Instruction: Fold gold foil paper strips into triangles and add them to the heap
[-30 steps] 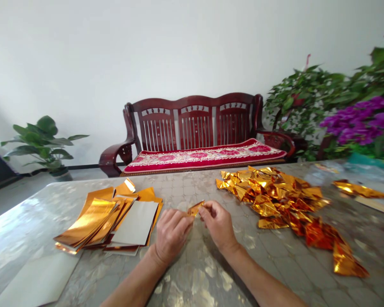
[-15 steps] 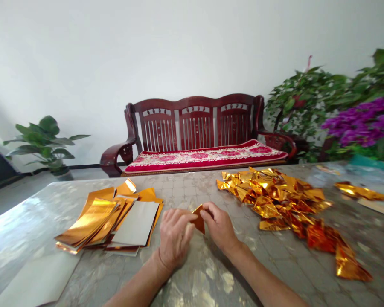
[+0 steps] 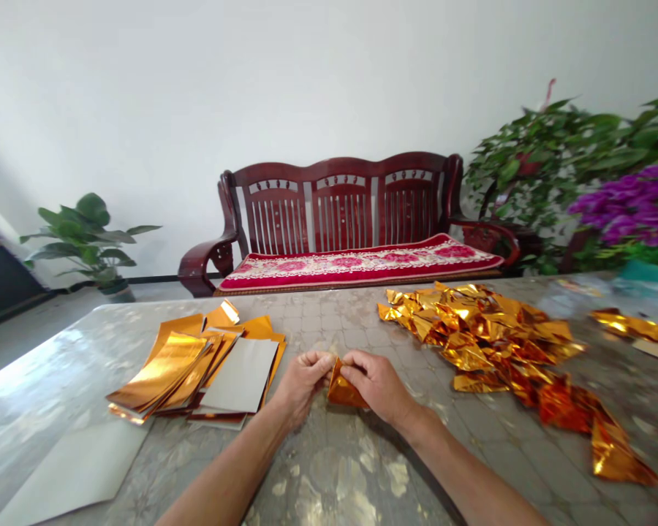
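In the head view, a folded gold foil sheet (image 3: 344, 392) sits between the person's two hands, over the middle of the worktop (image 3: 329, 467). The right hand (image 3: 381, 381) has its grip closed on the sheet's right side; the left hand (image 3: 304, 381) pinches its upper left edge. To the left lies a loose stack of gold foil sheets (image 3: 167, 365), to the right a heap of folded foil pieces (image 3: 471, 329). Beyond the worktop stands a dark-red wooden settee (image 3: 340, 208) bearing a red floral cushion (image 3: 362, 261).

Gold foil pc (image 3: 344, 393), folded, approx triang.
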Tool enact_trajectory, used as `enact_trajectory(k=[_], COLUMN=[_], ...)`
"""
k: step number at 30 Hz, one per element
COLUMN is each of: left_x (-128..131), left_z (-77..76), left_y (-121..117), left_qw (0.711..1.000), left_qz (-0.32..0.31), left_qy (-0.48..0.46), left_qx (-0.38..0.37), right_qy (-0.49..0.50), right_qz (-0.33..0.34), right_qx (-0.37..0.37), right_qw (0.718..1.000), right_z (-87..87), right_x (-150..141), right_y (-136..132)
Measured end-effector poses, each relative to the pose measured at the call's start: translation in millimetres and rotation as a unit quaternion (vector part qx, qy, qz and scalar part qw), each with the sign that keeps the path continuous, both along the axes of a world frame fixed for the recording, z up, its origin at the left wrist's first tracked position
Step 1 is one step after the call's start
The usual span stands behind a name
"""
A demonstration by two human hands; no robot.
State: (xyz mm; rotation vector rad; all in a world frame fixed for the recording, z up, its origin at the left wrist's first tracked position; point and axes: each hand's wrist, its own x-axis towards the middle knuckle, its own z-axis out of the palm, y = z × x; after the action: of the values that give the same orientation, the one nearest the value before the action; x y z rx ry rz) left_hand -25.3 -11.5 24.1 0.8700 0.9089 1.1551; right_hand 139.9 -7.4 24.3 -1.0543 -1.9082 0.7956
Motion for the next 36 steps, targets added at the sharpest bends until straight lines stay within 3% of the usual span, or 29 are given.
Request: enact_trajectory(k=[4, 7, 11, 15, 19, 25, 32, 36], left_x=[-1, -3, -4, -2, 0, 0, -8, -11], left_z=[-3.8, -7.9, -10.7, -11.8, -13.2, -12.6, -16.4, -20.0], left_y=[0, 3, 5, 3, 1, 2, 5, 7], left_qw=[0.999, 0.992, 0.963, 0.929, 0.930, 0.957, 0.957, 0.962], left_qz=[-0.008, 0.008, 0.038, 0.117, 0.172, 0.092, 0.179, 0.190], left_qy=[0.032, 0.106, 0.231, 0.305, 0.262, 0.218, 0.159, 0.117], left_qx=[0.027, 0.069, 0.137, 0.174, 0.192, 0.169, 0.164, 0.160], right_qy=[-0.017, -0.043, -0.082, -0.083, -0.071, -0.052, 0.072, 0.095], right_qz=[-0.014, -0.031, -0.045, -0.052, -0.085, -0.071, -0.109, -0.133], right_qx=[0.009, 0.028, 0.058, 0.061, 0.043, 0.040, -0.001, 0.004], right_qw=[1.000, 0.998, 0.994, 0.993, 0.993, 0.995, 0.991, 0.986], right_z=[1.5, 2.1, 2.9, 3.7, 3.2, 0.5, -1.3, -0.2], right_x=[1, 2, 1, -1, 0, 4, 5, 3], right_y=[-1, -2, -3, -2, 2, 5, 8, 8])
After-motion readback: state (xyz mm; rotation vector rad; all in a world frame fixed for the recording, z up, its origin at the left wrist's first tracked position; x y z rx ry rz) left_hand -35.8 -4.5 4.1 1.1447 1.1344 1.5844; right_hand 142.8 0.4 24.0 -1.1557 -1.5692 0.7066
